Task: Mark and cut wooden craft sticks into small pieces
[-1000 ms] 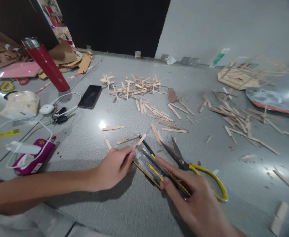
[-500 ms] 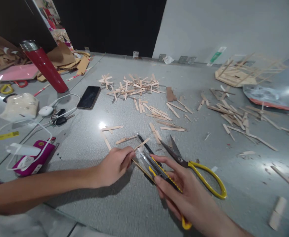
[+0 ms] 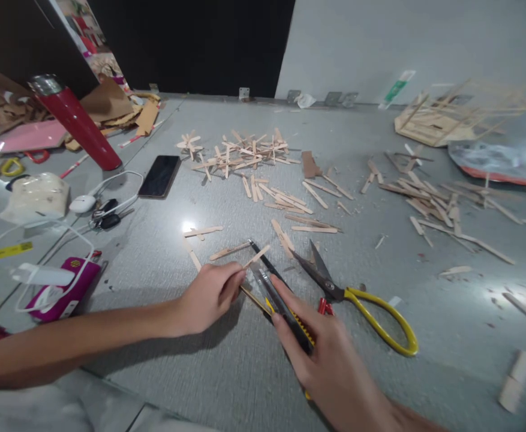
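Wooden craft stick (image 3: 258, 257) sits pinched in the left hand (image 3: 211, 298) over the gray table (image 3: 227, 384), just beside the box cutter (image 3: 293, 326) gripped by the right hand (image 3: 330, 357), yellow-handled scissors (image 3: 331, 288) nearby.

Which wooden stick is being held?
The stick pinched in the left hand, near the cutter; the loose sticks around it lie on the table.

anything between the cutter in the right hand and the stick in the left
Nothing visible: the cutter in the right hand ends close to the stick in the left hand. The scissors lie aside.
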Tool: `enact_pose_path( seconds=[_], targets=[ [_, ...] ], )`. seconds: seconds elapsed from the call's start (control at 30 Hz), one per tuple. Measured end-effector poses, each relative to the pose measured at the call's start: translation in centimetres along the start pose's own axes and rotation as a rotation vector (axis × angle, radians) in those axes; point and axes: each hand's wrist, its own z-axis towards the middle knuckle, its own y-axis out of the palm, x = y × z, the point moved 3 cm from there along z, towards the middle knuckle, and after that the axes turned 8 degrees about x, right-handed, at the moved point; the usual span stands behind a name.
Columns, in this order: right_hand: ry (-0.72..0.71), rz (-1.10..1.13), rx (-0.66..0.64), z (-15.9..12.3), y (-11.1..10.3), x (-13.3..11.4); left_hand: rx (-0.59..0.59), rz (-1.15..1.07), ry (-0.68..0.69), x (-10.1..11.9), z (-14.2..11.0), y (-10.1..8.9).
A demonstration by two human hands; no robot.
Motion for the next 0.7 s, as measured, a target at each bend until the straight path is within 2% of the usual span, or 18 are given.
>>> enact_pose_path(
  seconds=[0.43, 0.7],
  targets=[
    [0.023, -0.035, -0.03, 0.21, -0.04, -0.07, 0.014, 0.041, -0.02, -0.07, 0.03, 0.12],
    [-0.11, -0.162, 0.01, -0.02, 0.36, -0.1, -0.002, -0.001, -0.01, 0.3, 0.05, -0.04]
  ],
)
